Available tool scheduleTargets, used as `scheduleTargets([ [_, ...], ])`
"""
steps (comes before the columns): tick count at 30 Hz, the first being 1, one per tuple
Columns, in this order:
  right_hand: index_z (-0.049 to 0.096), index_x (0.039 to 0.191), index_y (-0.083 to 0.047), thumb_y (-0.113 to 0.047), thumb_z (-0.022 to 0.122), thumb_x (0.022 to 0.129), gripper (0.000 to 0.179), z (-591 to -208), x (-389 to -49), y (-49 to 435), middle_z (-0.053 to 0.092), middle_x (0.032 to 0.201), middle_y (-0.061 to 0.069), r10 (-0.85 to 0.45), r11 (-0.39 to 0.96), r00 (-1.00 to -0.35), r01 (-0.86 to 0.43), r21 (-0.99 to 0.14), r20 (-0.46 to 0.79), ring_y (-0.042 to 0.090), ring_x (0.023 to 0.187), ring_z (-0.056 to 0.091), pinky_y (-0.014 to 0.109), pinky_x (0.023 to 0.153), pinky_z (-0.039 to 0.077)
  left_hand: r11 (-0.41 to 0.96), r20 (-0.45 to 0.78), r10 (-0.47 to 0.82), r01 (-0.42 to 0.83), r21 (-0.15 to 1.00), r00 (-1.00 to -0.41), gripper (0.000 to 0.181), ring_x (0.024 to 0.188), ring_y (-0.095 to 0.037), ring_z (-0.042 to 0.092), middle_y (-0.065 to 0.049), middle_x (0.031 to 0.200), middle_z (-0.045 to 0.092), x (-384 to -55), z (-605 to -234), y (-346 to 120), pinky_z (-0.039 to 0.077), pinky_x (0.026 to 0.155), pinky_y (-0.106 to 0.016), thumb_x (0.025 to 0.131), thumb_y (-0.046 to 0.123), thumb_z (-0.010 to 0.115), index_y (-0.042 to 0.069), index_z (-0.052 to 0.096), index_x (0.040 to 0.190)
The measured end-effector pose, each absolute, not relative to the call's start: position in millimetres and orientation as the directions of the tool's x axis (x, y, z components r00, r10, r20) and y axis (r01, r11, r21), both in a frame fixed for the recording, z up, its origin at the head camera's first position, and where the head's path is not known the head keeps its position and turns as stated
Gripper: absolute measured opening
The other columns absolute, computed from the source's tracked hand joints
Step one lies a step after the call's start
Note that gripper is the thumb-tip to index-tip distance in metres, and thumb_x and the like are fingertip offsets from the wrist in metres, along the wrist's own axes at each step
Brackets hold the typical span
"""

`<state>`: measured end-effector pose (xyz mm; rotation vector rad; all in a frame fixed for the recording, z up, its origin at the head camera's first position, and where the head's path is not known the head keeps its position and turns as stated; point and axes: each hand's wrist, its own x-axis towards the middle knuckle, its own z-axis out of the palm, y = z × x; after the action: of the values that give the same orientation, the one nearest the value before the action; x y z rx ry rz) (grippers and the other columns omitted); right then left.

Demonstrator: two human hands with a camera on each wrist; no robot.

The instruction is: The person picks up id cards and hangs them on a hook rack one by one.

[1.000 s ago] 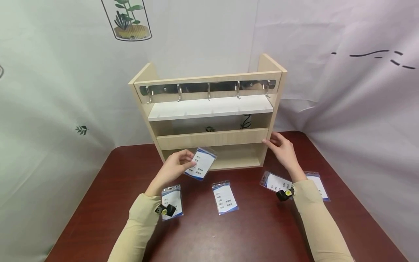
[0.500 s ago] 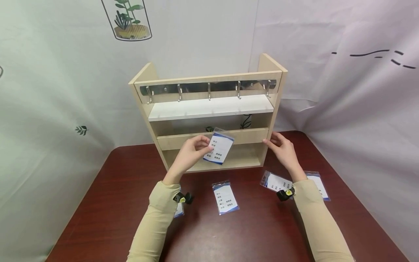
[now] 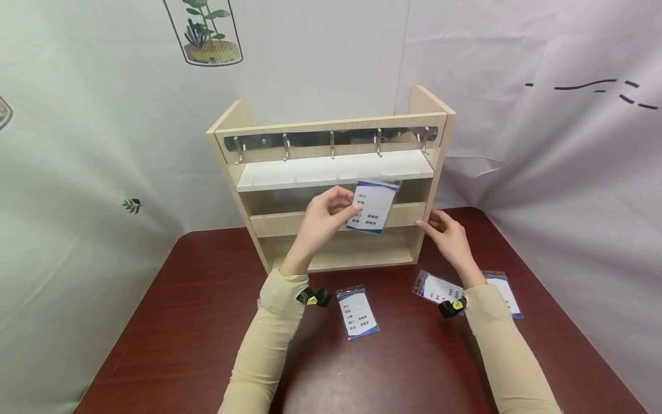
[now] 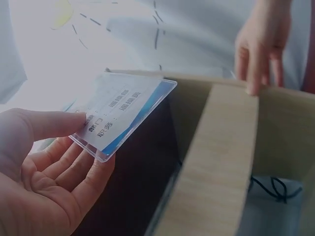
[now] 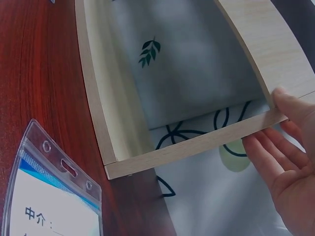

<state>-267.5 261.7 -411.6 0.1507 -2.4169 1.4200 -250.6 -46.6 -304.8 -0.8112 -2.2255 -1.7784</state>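
My left hand (image 3: 323, 221) pinches an ID badge (image 3: 374, 206) in a clear plastic sleeve, thumb on its printed face and fingers behind. The badge is raised in front of the wooden shelf (image 3: 338, 219), below the metal hook rail (image 3: 305, 139). In the left wrist view the badge (image 4: 123, 105) tilts between thumb and fingers. My right hand (image 3: 449, 236) holds the shelf's right side panel; the right wrist view has the thumb on the front board (image 5: 268, 44) and the fingers around the outer side of the panel (image 5: 206, 142).
On the dark red table (image 3: 207, 322) lie a badge (image 3: 358, 312) in the middle, another badge (image 3: 437, 287) by the right forearm, and one more badge (image 3: 504, 292) partly behind the right sleeve. A white shelf board (image 3: 336, 169) sits under several hooks. White cloth surrounds the table.
My left hand has carried the badge up and to the right, from low before the shelf to just under the white board. The left arm now covers the left-hand badge. My right hand has stayed put.
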Motion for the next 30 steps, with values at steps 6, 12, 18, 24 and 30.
scheduleTargets([
  [6, 0.059, 0.137, -0.005, -0.039, 0.072, 0.095, 0.056, -411.6, -267.1, 261.0, 0.068, 0.124, 0.021, 0.085, 0.498, -0.929, -0.274, -0.823, 0.360, 0.033, 0.116, 0.065, 0.010, 0.078, 0.048, 0.055, 0.499, 0.293, 0.536, 0.843, -0.815, 0.017, 0.088, -0.020, 0.073, -0.010, 0.100, 0.076, -249.1, -284.4, -31.0, 0.054, 0.074, -0.030, 0.093, 0.015, 0.074, 0.003, 0.067, 0.103],
  [12, 0.063, 0.133, -0.004, -0.036, 0.075, 0.092, 0.053, -411.2, -265.4, 258.0, 0.071, 0.117, 0.021, 0.119, 0.503, -0.911, -0.287, -0.815, 0.395, 0.033, 0.110, 0.068, 0.008, 0.073, 0.047, -0.007, 0.537, 0.255, 0.554, 0.832, -0.804, 0.017, 0.089, -0.019, 0.073, -0.012, 0.098, 0.074, -250.1, -270.7, -18.3, 0.057, 0.078, -0.031, 0.092, 0.011, 0.075, 0.003, 0.065, 0.103],
  [18, 0.067, 0.126, -0.005, -0.036, 0.077, 0.091, 0.048, -411.7, -263.1, 258.6, 0.073, 0.111, 0.018, 0.170, 0.515, -0.885, -0.295, -0.805, 0.433, 0.016, 0.100, 0.070, 0.009, 0.072, 0.048, -0.038, 0.579, 0.204, 0.585, 0.810, -0.789, 0.018, 0.084, -0.015, 0.070, -0.014, 0.096, 0.072, -255.1, -262.9, -5.3, 0.056, 0.076, -0.028, 0.091, 0.006, 0.075, -0.001, 0.065, 0.103],
  [24, 0.072, 0.117, -0.002, -0.025, 0.077, 0.091, 0.035, -410.5, -263.7, 259.7, 0.074, 0.103, 0.019, 0.193, 0.479, -0.843, -0.365, -0.798, 0.501, -0.011, 0.085, 0.063, 0.009, 0.072, 0.049, -0.074, 0.566, 0.199, 0.564, 0.822, -0.800, 0.020, 0.087, -0.017, 0.071, -0.018, 0.102, 0.072, -259.2, -257.9, 10.3, 0.057, 0.079, -0.030, 0.091, 0.006, 0.074, -0.004, 0.065, 0.105],
  [30, 0.072, 0.116, -0.002, -0.024, 0.078, 0.091, 0.034, -411.0, -265.8, 258.9, 0.075, 0.101, 0.019, 0.188, 0.471, -0.838, -0.380, -0.796, 0.511, -0.012, 0.085, 0.063, 0.009, 0.072, 0.049, -0.089, 0.543, 0.224, 0.538, 0.838, -0.809, 0.019, 0.085, -0.017, 0.071, -0.018, 0.101, 0.071, -261.3, -257.2, 27.3, 0.058, 0.073, -0.030, 0.092, 0.007, 0.073, -0.003, 0.064, 0.106],
])
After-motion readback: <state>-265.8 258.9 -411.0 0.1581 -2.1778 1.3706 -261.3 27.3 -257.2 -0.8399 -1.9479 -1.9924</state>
